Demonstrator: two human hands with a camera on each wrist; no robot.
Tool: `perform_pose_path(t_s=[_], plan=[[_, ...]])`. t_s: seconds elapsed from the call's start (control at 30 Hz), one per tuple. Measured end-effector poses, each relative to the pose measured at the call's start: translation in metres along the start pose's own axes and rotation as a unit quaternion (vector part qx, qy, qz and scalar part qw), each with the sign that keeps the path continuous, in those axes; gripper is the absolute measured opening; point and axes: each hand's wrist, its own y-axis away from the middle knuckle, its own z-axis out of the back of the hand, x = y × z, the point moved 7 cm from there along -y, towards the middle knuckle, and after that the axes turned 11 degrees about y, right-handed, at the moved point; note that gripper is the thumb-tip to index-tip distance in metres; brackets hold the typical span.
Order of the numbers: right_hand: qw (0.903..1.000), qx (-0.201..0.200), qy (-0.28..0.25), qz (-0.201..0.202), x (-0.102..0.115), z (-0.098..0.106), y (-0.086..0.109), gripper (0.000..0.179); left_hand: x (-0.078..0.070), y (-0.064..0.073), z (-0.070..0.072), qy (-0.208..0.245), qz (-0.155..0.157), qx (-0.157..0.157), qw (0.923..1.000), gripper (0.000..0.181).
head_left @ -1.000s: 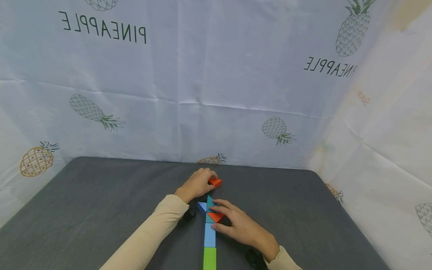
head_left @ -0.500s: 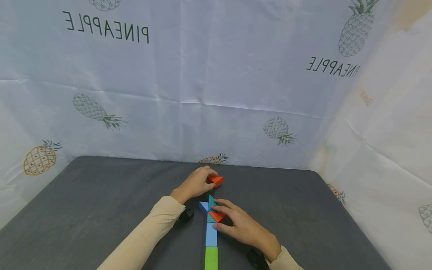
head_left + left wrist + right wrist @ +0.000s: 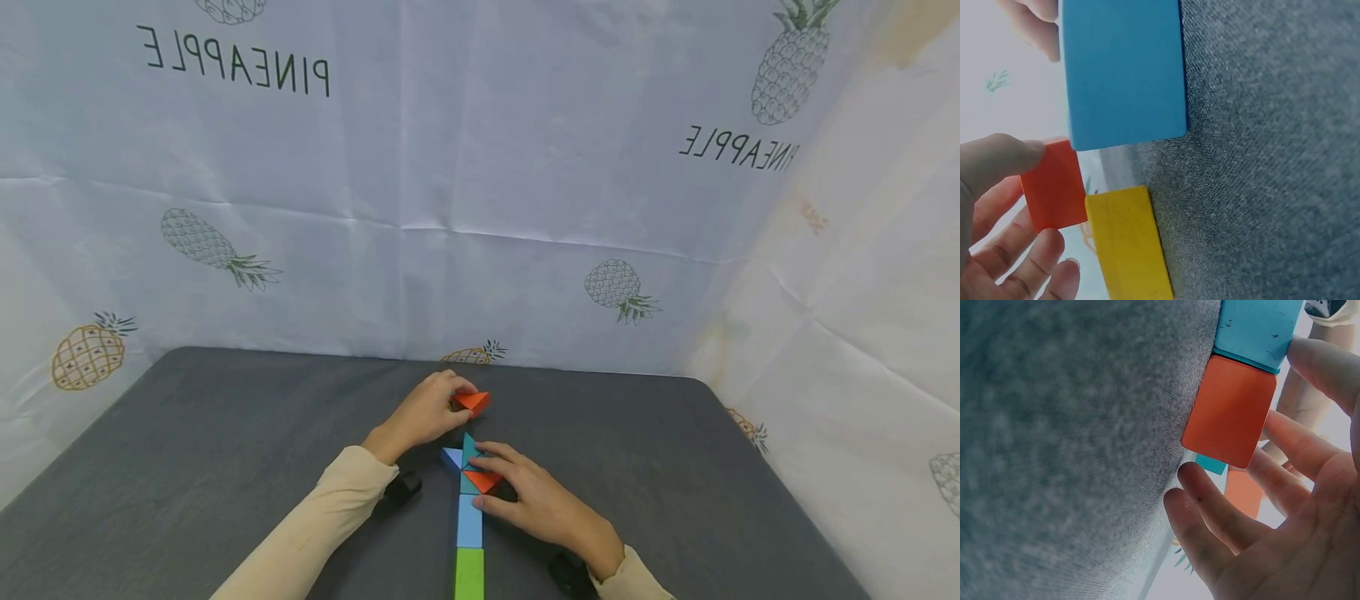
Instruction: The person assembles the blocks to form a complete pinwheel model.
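Observation:
At the far part of the table my left hand (image 3: 423, 412) pinches an orange triangular block (image 3: 476, 403) between thumb and fingers. The left wrist view shows this block above a yellow block (image 3: 1129, 244), which the hand mostly hides in the head view. My right hand (image 3: 534, 497) lies with relaxed, spread fingers along a row of blocks. Its fingertips overlap a teal triangular block (image 3: 470, 450), and the thumb tip is at a light blue block (image 3: 470, 523). Beside these fingers sits a second orange triangular block (image 3: 1232, 412).
A green block (image 3: 470, 573) ends the row at the near side. A blue triangular block (image 3: 453, 457) juts out to its left. The dark grey table (image 3: 637, 467) meets a pale pineapple-printed cloth (image 3: 480, 167) hanging behind it.
My left hand has drawn slightly left with the orange triangular block in its fingers. The right hand and the row of blocks have stayed in place.

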Motion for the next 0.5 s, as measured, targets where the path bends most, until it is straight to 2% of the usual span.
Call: perform_pose_path(t_s=[0.3,0.5], plan=[[1.0000,0.003,-0.003,-0.006,-0.001,0.000,0.000,0.058,-0.001,0.008,0.005,-0.006,0.015,-0.011,0.9998,0.030],[1.0000,0.001,0.000,-0.001,-0.001,0.000,0.001,0.059,-0.002,0.016,0.010,-0.009,0.022,-0.029,0.9993,0.029]])
